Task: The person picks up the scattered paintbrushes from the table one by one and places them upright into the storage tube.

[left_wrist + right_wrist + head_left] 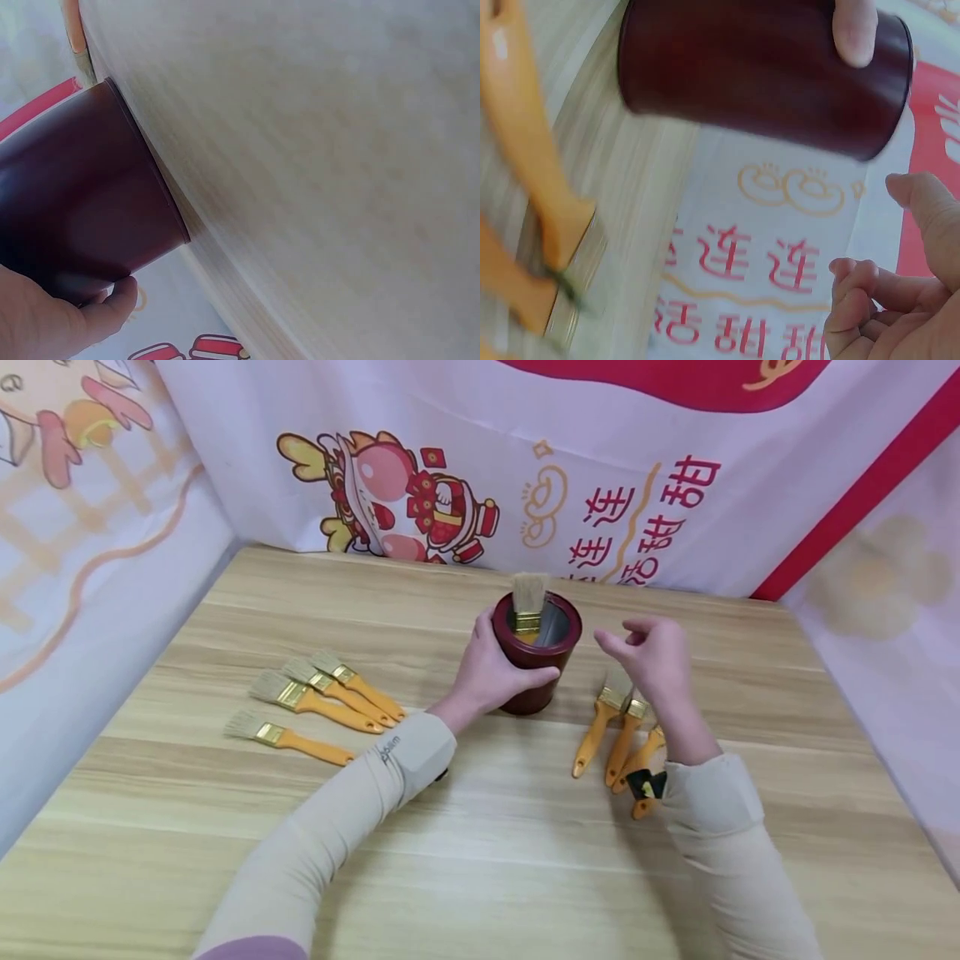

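A dark red cylindrical can (531, 695) stands on the table, its open top tilted toward me in the head view. My left hand (497, 670) grips it from the left, thumb across the front. Inside the can is a paintbrush (529, 595), bristles up above the rim, its handle mostly hidden. To the right of the can my right hand (660, 662) hovers apart from it, fingers loosely bent and holding nothing. The right wrist view shows that hand (911, 304) with a gap between thumb and forefinger, near the can (742, 71).
Several orange-handled paintbrushes (330, 708) lie fanned on the left of the wooden table (487, 860). Several more brushes (595, 739) lie below my right hand, partly covered by the forearm and wrist camera. A printed white cloth (495, 410) hangs behind the table.
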Demonstrator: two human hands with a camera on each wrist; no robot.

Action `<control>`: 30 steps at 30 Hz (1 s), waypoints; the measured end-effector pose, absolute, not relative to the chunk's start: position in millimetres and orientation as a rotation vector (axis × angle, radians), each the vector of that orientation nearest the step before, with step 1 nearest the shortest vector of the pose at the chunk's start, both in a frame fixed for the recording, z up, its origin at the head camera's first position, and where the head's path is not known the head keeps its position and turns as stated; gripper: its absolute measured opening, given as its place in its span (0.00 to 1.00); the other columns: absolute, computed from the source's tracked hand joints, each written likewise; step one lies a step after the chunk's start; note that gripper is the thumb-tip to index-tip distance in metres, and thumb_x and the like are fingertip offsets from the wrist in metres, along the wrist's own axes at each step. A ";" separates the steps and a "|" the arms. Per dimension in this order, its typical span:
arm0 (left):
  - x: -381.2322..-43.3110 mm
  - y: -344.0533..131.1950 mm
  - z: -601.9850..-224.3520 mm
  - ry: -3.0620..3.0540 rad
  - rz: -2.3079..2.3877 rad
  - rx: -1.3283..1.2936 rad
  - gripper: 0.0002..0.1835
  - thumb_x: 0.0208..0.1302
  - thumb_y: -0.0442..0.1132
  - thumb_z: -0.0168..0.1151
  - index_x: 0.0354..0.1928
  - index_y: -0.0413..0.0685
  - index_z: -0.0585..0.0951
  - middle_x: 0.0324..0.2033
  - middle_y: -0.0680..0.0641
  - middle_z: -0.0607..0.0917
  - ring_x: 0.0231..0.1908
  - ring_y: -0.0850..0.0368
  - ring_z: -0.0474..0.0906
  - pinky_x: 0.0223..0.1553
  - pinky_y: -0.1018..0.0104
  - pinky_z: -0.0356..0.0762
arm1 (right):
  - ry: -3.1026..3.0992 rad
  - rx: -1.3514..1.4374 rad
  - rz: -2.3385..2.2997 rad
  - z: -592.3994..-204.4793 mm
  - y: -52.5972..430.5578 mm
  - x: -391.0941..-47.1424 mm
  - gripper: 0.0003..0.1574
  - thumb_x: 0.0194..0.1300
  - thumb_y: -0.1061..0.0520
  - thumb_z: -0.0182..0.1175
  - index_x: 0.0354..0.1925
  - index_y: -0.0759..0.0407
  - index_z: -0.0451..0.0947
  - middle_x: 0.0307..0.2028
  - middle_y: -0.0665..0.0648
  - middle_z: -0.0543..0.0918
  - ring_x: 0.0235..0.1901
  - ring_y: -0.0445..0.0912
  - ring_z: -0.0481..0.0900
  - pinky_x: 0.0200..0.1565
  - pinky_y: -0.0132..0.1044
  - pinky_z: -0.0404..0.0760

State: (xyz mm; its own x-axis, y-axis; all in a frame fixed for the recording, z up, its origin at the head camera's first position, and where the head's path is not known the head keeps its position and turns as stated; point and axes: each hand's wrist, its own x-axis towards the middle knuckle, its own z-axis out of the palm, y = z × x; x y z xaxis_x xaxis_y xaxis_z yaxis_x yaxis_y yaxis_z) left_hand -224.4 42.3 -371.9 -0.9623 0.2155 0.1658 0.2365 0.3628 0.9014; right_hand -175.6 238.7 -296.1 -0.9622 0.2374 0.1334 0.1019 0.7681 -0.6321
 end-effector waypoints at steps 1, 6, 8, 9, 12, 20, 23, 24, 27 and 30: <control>-224.3 42.7 -371.5 -2.579 -1.710 -0.430 0.63 0.37 0.54 0.80 0.72 0.48 0.51 0.65 0.44 0.66 0.65 0.52 0.67 0.67 0.56 0.67 | -2.753 -0.296 0.971 -296.7 244.5 -172.5 0.31 0.61 0.49 0.64 0.55 0.71 0.77 0.40 0.70 0.83 0.32 0.46 0.75 0.30 0.24 0.71; -224.6 44.8 -368.3 -2.576 -1.712 -0.460 0.63 0.38 0.54 0.80 0.72 0.48 0.50 0.65 0.43 0.66 0.65 0.52 0.66 0.67 0.56 0.67 | -2.803 -0.369 0.785 -304.3 278.0 -154.0 0.23 0.62 0.50 0.60 0.35 0.72 0.84 0.27 0.67 0.84 0.26 0.47 0.75 0.25 0.27 0.66; -225.2 45.2 -366.4 -2.577 -1.703 -0.468 0.63 0.38 0.54 0.80 0.72 0.48 0.50 0.65 0.43 0.66 0.65 0.51 0.66 0.67 0.56 0.67 | -2.862 -0.365 0.680 -310.7 292.1 -146.1 0.25 0.62 0.48 0.59 0.17 0.65 0.79 0.13 0.58 0.76 0.18 0.44 0.67 0.22 0.30 0.62; -225.5 45.2 -365.5 -2.579 -1.701 -0.468 0.63 0.38 0.54 0.80 0.72 0.48 0.50 0.65 0.43 0.66 0.65 0.51 0.66 0.67 0.56 0.66 | -2.885 -0.364 0.654 -314.5 298.5 -142.1 0.29 0.62 0.48 0.59 0.10 0.61 0.73 0.09 0.53 0.69 0.15 0.43 0.63 0.20 0.31 0.60; -226.6 45.1 -363.5 -2.595 -1.690 -0.457 0.63 0.38 0.54 0.80 0.72 0.48 0.50 0.66 0.43 0.65 0.65 0.52 0.66 0.67 0.56 0.66 | -2.981 -0.369 0.563 -327.5 316.2 -129.9 0.37 0.64 0.46 0.58 0.02 0.52 0.59 0.04 0.44 0.56 0.12 0.40 0.54 0.17 0.33 0.56; -229.6 46.7 -363.6 -2.575 -1.720 -0.477 0.62 0.38 0.54 0.80 0.72 0.48 0.50 0.66 0.44 0.65 0.66 0.52 0.65 0.68 0.57 0.65 | -3.334 -0.577 0.301 -352.0 333.1 -104.2 0.37 0.72 0.37 0.42 0.13 0.59 0.65 0.20 0.64 0.75 0.21 0.52 0.73 0.20 0.40 0.70; -229.4 45.7 -366.3 -2.570 -1.729 -0.442 0.63 0.38 0.53 0.80 0.72 0.48 0.50 0.66 0.45 0.65 0.66 0.52 0.65 0.68 0.57 0.65 | -3.397 -0.629 0.288 -357.5 328.9 -102.8 0.37 0.71 0.35 0.42 0.17 0.60 0.68 0.28 0.68 0.78 0.26 0.54 0.75 0.24 0.43 0.71; -229.4 45.2 -367.4 -2.569 -1.732 -0.429 0.62 0.38 0.53 0.80 0.72 0.48 0.50 0.66 0.45 0.65 0.66 0.52 0.65 0.68 0.57 0.65 | -3.402 -0.621 0.286 -358.7 327.3 -102.7 0.36 0.70 0.35 0.43 0.17 0.59 0.68 0.27 0.67 0.78 0.26 0.54 0.75 0.24 0.43 0.71; -229.1 44.3 -370.9 -2.574 -1.739 -0.404 0.62 0.38 0.54 0.80 0.71 0.48 0.50 0.66 0.45 0.65 0.65 0.53 0.65 0.68 0.57 0.65 | -3.398 -0.595 0.262 -361.5 322.9 -102.9 0.34 0.67 0.34 0.47 0.15 0.57 0.65 0.23 0.63 0.75 0.23 0.52 0.73 0.23 0.42 0.70; -228.7 45.7 -373.2 -2.578 -1.739 -0.413 0.63 0.38 0.55 0.80 0.71 0.48 0.50 0.66 0.46 0.65 0.66 0.53 0.65 0.68 0.57 0.65 | -3.399 -0.596 0.249 -362.1 322.5 -101.5 0.33 0.66 0.35 0.50 0.14 0.55 0.63 0.20 0.59 0.72 0.22 0.50 0.70 0.22 0.40 0.68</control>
